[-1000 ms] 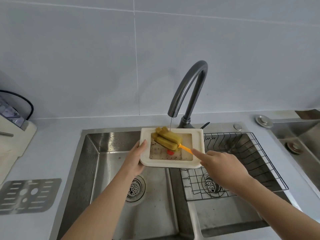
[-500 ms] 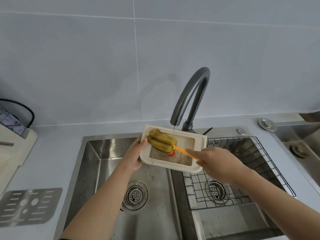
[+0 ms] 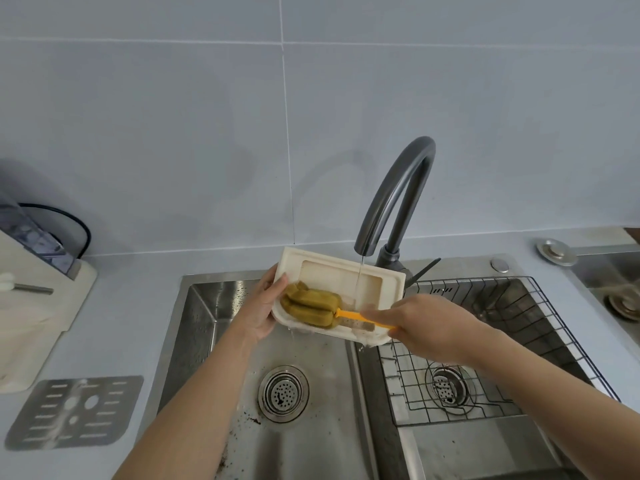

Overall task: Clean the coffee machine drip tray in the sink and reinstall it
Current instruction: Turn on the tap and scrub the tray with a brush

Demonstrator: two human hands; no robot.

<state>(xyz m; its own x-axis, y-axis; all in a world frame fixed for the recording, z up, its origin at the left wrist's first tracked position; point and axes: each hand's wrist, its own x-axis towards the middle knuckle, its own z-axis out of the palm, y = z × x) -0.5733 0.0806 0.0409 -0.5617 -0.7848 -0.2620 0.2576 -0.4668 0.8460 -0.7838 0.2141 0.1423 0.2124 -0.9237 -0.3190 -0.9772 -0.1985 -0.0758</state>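
drip tray (image 3: pixel 332 275), cream-coloured and rectangular, is held above the sink (image 3: pixel 214 341), over the left basin and the divider between the two basins. it is tilted, far edge higher, open side facing the person. the left hand (image 3: pixel 259 310) grips its left end, thumb curled over the rim and fingers behind it. the right hand (image 3: pixel 426 327) is closed round the orange handle (image 3: pixel 349 313) of a sponge brush (image 3: pixel 311 306), whose yellow-green sponge head lies against the near left part of the tray's inside. a thin stream of water (image 3: pixel 360 275) falls from the dark curved tap (image 3: pixel 398 192) into the right part of the tray, and water drips off the tray's lower edge. brownish liquid sits along the low side of the tray under the handle.

below, the left basin has a round drain (image 3: pixel 283 393) and dark specks (image 3: pixel 242 427) scattered on its floor. a black wire rack (image 3: pixel 519 341) sits in the right basin. on the grey counter (image 3: pixel 138 306) at the left lies a flat metal grate (image 3: pixel 72 410) with slots and holes, apart from the sink. just behind it stands a cream-coloured appliance (image 3: pixel 34 323), cut off by the picture's edge, with a black cable (image 3: pixel 79 226) looping at its back.
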